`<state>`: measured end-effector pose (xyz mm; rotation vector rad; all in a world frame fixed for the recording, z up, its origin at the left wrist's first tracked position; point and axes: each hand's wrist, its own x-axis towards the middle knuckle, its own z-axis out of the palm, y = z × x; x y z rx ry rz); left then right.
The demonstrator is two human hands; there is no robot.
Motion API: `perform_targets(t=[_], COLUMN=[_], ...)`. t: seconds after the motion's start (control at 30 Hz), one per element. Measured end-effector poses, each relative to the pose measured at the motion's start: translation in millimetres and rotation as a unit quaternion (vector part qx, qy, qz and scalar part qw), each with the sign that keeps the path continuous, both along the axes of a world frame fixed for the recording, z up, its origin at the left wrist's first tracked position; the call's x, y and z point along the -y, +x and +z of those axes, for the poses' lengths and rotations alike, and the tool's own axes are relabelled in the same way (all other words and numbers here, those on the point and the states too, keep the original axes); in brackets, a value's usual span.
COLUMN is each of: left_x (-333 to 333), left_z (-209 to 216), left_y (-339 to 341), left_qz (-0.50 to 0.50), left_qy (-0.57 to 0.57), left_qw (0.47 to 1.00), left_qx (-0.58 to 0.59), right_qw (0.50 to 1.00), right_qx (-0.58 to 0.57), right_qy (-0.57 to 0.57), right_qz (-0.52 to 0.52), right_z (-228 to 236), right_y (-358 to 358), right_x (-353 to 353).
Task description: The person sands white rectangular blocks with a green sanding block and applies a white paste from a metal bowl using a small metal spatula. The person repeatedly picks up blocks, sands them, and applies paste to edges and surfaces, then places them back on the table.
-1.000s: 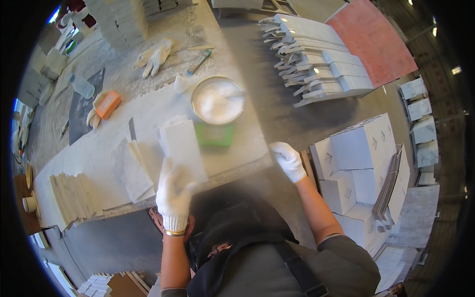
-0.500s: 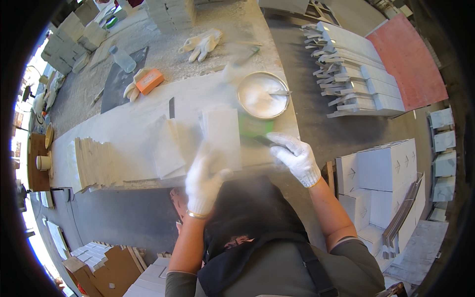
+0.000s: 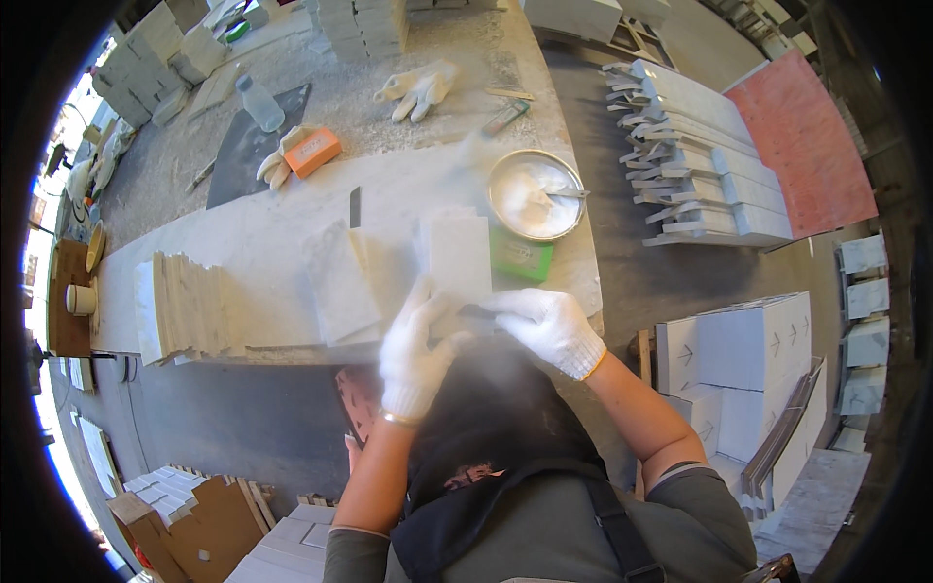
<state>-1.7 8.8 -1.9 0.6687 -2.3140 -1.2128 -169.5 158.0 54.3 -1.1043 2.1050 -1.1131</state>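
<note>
A white rectangular tile (image 3: 460, 255) lies near the front edge of the bench, at the top of what looks like a small pile. At its near left corner is my left hand (image 3: 418, 355), in a white knitted glove, fingers stretched forward and thumb apart. My right hand (image 3: 552, 328), gloved alike, pinches a small dark flat piece (image 3: 476, 311) by the tile's near edge; haze blurs its exact kind. Beyond that hand sits a green box (image 3: 523, 257). Next to it stands a round metal bowl (image 3: 505, 219) of white powder or paste with a metal tool (image 3: 566, 192) in it.
Leaning tiles (image 3: 340, 291) and a row of upright tiles (image 3: 190, 306) stand to the left. Farther back are an orange box (image 3: 312, 153), loose gloves (image 3: 420, 92), a plastic bottle (image 3: 260, 105) and a utility knife (image 3: 505, 118). White cartons (image 3: 734, 340) are stacked at right.
My right hand has moved left to the tile's near edge with the dark piece. The left hand has shifted slightly right. The bench view has shifted slightly right, and the green box shows more fully.
</note>
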Motion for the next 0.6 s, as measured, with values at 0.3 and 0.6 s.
perform_targets(t=[0.3, 0.6], left_x=[7, 17], left_z=[8, 50], left_y=[2, -16], left_qz=[-0.025, -0.084], left_qy=[0.013, -0.133], left_qw=[0.999, 0.983], left_qx=[0.023, 0.091], right_qw=[0.993, 0.899], right_qx=[0.081, 0.419], right_qy=[0.040, 0.009], right_qz=[0.076, -0.125], right_z=[-2, -15], right_y=[-3, 5], right_x=[-14, -49])
